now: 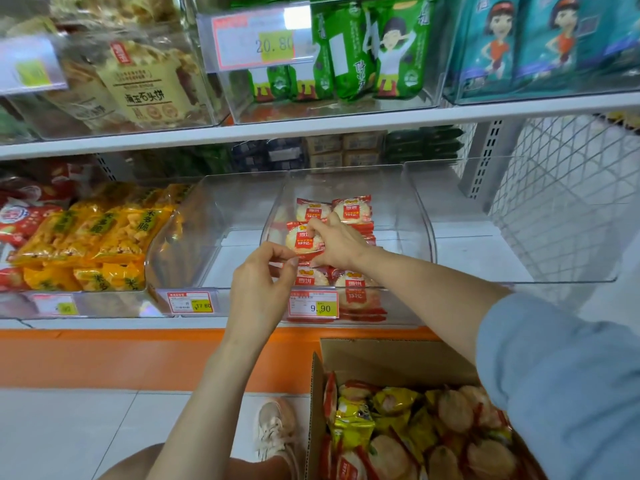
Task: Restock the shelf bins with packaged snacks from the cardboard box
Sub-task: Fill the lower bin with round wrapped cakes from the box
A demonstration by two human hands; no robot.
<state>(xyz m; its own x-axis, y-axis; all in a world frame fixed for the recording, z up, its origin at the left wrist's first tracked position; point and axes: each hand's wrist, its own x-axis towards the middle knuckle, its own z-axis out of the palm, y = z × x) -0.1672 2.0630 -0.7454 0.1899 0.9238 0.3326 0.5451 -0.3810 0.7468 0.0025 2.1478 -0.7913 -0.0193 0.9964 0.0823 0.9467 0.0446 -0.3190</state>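
Note:
A clear plastic shelf bin [420,216] on the lower shelf holds several red-and-white rice cracker packets. Both hands reach into it over the front rim. My right hand [337,242] pinches the top and right side of one rice cracker packet [302,239] lying on the stack. My left hand [261,287] grips that packet's lower left edge with thumb and forefinger. The open cardboard box [391,355] stands on the floor at the lower right, filled with several red and yellow snack packets [401,431].
An empty clear bin [194,237] sits left of the cracker bin, then a bin of yellow snack bags [93,237]. Price tags [313,306] hang on the bin fronts. Upper shelf bins hold green and teal packs [377,50]. My shoe [275,431] rests on the tiled floor beside the box.

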